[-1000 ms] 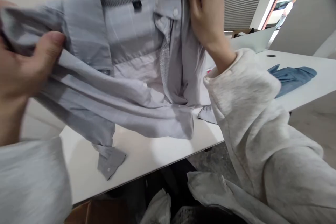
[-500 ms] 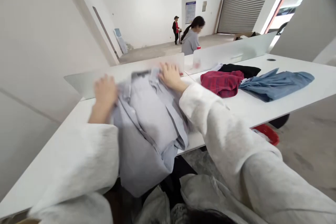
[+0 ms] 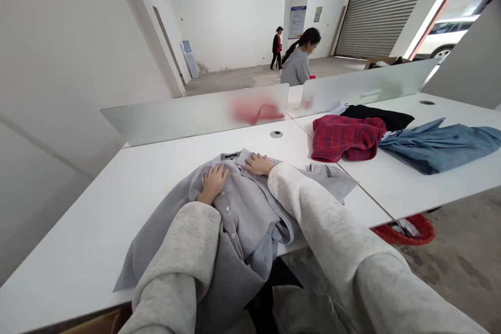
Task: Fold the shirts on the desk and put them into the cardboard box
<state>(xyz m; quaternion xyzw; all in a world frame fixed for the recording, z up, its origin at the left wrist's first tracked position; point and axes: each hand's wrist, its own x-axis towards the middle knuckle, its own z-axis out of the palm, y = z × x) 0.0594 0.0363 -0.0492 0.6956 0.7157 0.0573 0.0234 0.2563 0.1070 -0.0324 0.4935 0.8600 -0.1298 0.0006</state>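
Note:
A grey button-up shirt (image 3: 250,198) lies spread on the white table, its collar toward the far side and its lower part hanging over the near edge. My left hand (image 3: 214,182) rests open on the shirt's left front, just below the collar, fingers spread. My right hand (image 3: 258,164) lies open on the right side by the collar, fingers stretched out. White buttons show down the front between and below my hands. One sleeve reaches out to the right and the other drapes down to the left.
To the right lie a red plaid garment (image 3: 346,138), a black garment (image 3: 378,116) and a blue garment (image 3: 442,143). Frosted dividers (image 3: 195,120) line the table's back. Below the right edge stands a red basket (image 3: 425,232). Two people are beyond the dividers.
The shirt was raised and bunched between my hands; now it lies on the table with its sleeves out to the sides. My hands have come down and closer together.

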